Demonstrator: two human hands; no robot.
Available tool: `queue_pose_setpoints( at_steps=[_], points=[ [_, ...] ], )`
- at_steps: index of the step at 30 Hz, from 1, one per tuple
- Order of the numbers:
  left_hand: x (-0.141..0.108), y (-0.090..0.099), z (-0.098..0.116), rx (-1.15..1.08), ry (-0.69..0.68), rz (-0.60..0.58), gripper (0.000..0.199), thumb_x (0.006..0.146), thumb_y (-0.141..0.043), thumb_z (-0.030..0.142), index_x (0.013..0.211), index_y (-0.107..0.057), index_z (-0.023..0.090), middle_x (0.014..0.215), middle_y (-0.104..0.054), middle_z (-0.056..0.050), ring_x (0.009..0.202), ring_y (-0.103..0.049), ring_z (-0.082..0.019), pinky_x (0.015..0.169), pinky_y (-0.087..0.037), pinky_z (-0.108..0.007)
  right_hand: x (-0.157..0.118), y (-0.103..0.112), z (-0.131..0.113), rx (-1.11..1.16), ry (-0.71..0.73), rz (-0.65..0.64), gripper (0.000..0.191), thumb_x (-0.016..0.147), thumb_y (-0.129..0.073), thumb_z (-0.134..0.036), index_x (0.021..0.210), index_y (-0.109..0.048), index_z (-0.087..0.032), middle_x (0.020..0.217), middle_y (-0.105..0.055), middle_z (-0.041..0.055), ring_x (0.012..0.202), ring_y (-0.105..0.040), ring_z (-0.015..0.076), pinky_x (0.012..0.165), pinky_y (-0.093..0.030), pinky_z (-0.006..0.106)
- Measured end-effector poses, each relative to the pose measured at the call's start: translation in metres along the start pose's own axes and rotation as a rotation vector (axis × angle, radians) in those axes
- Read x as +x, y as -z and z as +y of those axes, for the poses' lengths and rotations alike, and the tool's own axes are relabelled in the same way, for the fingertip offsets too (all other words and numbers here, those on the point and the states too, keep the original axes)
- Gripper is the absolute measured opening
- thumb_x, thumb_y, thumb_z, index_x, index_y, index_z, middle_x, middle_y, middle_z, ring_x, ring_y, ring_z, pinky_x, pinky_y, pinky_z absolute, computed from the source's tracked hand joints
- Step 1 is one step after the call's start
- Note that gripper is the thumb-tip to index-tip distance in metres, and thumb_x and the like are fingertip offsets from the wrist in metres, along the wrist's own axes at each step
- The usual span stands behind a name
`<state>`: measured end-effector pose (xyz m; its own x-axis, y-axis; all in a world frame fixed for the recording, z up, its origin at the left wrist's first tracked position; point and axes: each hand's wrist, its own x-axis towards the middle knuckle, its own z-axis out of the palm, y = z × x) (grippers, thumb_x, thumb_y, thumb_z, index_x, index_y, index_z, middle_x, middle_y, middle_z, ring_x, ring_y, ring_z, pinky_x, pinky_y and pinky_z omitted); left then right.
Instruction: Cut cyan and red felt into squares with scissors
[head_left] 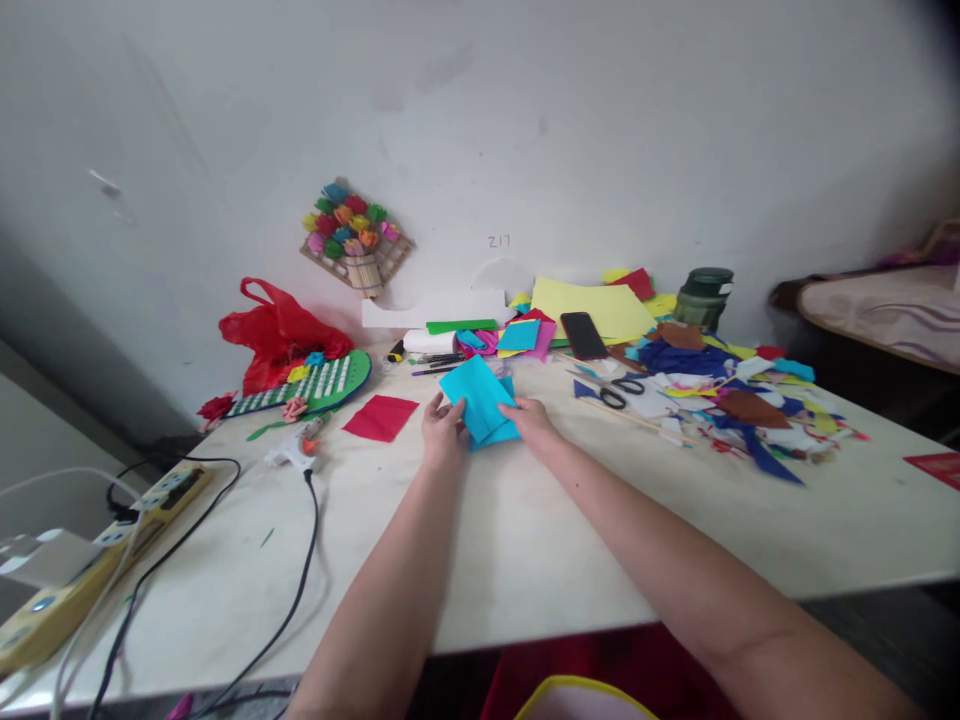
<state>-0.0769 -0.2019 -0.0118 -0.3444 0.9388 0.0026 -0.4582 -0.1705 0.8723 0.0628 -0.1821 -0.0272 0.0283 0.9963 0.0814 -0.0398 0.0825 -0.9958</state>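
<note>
Blue crepe paper (477,395) is held in the middle of the table between both hands, one sheet lying over another. My left hand (444,428) pinches the left edge of the paper, thumb on top. At the right edge, my right hand (534,422) grips it with thumb and fingers closed. A red paper square (381,418) lies flat to the left of my left hand. Scissors (615,388) with black handles rest to the right, beyond my right hand. A white glue gun (298,448) lies at the left with its cord running toward the front edge.
A heap of paper scraps (735,390) covers the right side. At the back are a phone (583,335), yellow sheets (592,305) and a dark green jar (703,298). On the left are a red plastic bag (281,330), a green decorated board (330,385) and a power strip (97,590).
</note>
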Motion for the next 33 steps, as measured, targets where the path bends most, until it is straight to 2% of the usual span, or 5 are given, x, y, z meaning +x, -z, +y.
queue_pose_setpoints(
  at_steps=[6, 10, 14, 20, 33],
  points=[
    [0.0, 0.001, -0.008, 0.166, 0.08, -0.214, 0.047, 0.051, -0.077, 0.042, 0.084, -0.062, 0.012, 0.074, -0.066, -0.007, 0.065, -0.061, -0.018, 0.057, -0.048, -0.028, 0.0, 0.001, 0.002, -0.048, 0.021, 0.029, 0.026, 0.06, -0.063, -0.042, 0.062, -0.063, -0.016, 0.051, -0.057, -0.0015, 0.058, -0.055, 0.017, 0.053, -0.041, 0.026],
    [0.006, 0.003, -0.016, 0.327, -0.062, -0.104, 0.04, 0.057, -0.071, 0.046, 0.079, -0.061, 0.014, 0.066, -0.063, -0.004, 0.063, -0.06, -0.018, 0.054, -0.046, -0.027, -0.002, 0.001, -0.003, -0.047, 0.081, 0.109, 0.034, 0.064, -0.057, -0.05, 0.062, -0.063, -0.016, 0.06, -0.062, 0.001, 0.069, -0.058, 0.0196, 0.063, -0.044, 0.029],
    [0.009, 0.004, -0.015, 0.446, -0.138, 0.033, 0.03, 0.068, -0.062, 0.046, 0.076, -0.054, 0.017, 0.053, -0.052, 0.003, 0.046, -0.05, -0.012, 0.042, -0.039, -0.023, -0.004, 0.002, -0.01, 0.06, 0.194, 0.188, 0.044, 0.069, -0.051, -0.051, 0.091, -0.068, -0.017, 0.101, -0.066, 0.0073, 0.097, -0.056, 0.022, 0.08, -0.045, 0.031],
    [0.01, 0.005, -0.012, 0.583, -0.189, 0.066, 0.028, 0.076, -0.052, 0.044, 0.065, -0.041, 0.021, 0.043, -0.035, 0.008, 0.035, -0.037, -0.009, 0.036, -0.028, -0.02, 0.003, 0.009, -0.019, 0.04, 0.052, 0.263, 0.057, 0.071, -0.049, -0.039, 0.124, -0.051, -0.018, 0.132, -0.044, 0.0092, 0.102, -0.053, 0.0222, 0.056, -0.05, 0.024],
    [0.013, 0.005, -0.017, 0.501, -0.137, -0.007, 0.034, 0.075, -0.053, 0.051, 0.064, -0.042, 0.02, 0.047, -0.035, 0.007, 0.041, -0.036, -0.009, 0.04, -0.028, -0.021, 0.112, 0.024, -0.073, -0.038, 0.175, 0.296, 0.051, 0.076, -0.046, -0.032, 0.126, -0.049, -0.02, 0.128, -0.048, 0.0093, 0.092, -0.057, 0.0198, 0.058, -0.051, 0.028]
  ],
)
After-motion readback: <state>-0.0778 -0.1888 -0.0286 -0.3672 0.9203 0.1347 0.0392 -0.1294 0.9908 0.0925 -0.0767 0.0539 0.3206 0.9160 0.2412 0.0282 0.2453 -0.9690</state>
